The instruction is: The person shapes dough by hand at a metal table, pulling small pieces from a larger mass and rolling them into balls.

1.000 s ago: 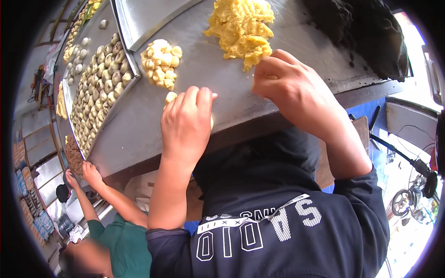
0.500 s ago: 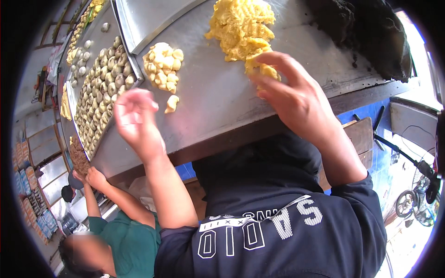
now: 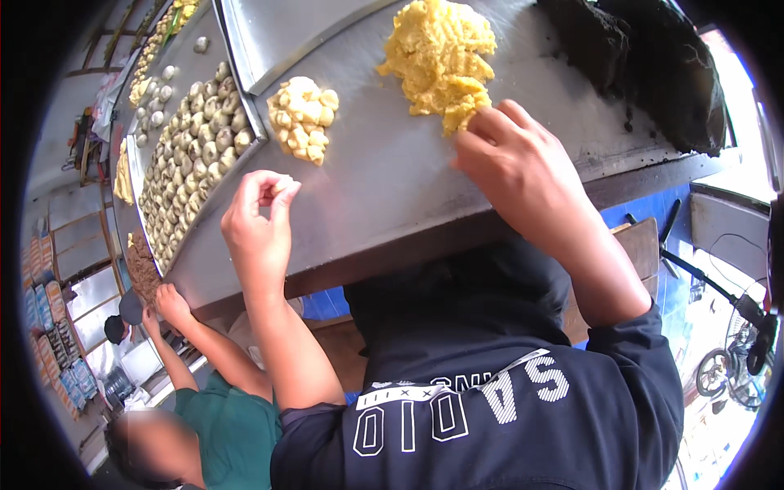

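My left hand (image 3: 260, 214) is raised over the near edge of the metal table, thumb and fingers pinched on a small pale dough piece (image 3: 282, 183). Beyond it lies a heap of pale dough pieces (image 3: 303, 121). My right hand (image 3: 523, 163) has its fingers curled closed at the near tip of a lumpy mass of yellow dough (image 3: 441, 61). Its fingertips are partly hidden, but they appear to grip that tip.
On the left stands a metal tray (image 3: 192, 155) full of small round dough balls; behind it is another tray (image 3: 286, 33). A black mass (image 3: 645, 73) sits at the right end. A co-worker in a green shirt (image 3: 233, 425) handles brown stuff (image 3: 143, 265) at lower left.
The single pale piece that lay before the heap is gone from the table; my left hand has closed on a pale piece. My right fingers have curled shut at the yellow dough.
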Motion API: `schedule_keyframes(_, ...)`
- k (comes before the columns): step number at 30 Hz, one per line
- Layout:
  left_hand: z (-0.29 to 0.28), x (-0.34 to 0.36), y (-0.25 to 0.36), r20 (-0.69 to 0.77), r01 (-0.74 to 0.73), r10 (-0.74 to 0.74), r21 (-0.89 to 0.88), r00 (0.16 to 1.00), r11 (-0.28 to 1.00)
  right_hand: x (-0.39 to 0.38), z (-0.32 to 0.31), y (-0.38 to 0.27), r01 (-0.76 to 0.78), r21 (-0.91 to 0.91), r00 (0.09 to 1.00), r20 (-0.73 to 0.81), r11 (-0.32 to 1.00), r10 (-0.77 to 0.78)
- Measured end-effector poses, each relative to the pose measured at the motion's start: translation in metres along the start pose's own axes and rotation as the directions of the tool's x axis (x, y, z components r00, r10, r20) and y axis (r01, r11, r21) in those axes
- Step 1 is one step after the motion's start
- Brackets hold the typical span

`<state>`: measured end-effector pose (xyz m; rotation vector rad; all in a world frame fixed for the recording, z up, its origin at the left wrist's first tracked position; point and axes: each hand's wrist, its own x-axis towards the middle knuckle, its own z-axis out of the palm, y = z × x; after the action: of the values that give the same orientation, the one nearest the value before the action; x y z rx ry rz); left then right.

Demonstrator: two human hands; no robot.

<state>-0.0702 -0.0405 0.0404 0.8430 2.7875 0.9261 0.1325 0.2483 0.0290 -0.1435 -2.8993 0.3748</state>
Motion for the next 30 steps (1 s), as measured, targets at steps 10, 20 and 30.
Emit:
schedule_keyframes(10,0.010,0.008,0.000,-0.279,-0.264,0.234,-0.073,0.931,0.962,-0.022,0.017,0.012,-0.010,0.242,0.967,-0.244,0.970,0.071)
schedule_keyframes(20,0.047,-0.034,-0.002,-0.029,-0.099,0.100,-0.564,0.995,0.820,-0.016,0.011,0.010,0.023,0.296,0.983,-0.182,0.955,0.033)
schedule_keyframes(30,0.031,-0.047,0.022,0.135,-0.542,0.528,0.300,0.838,0.785,-0.018,0.023,0.011,0.090,0.159,0.960,-0.276,0.983,-0.044)
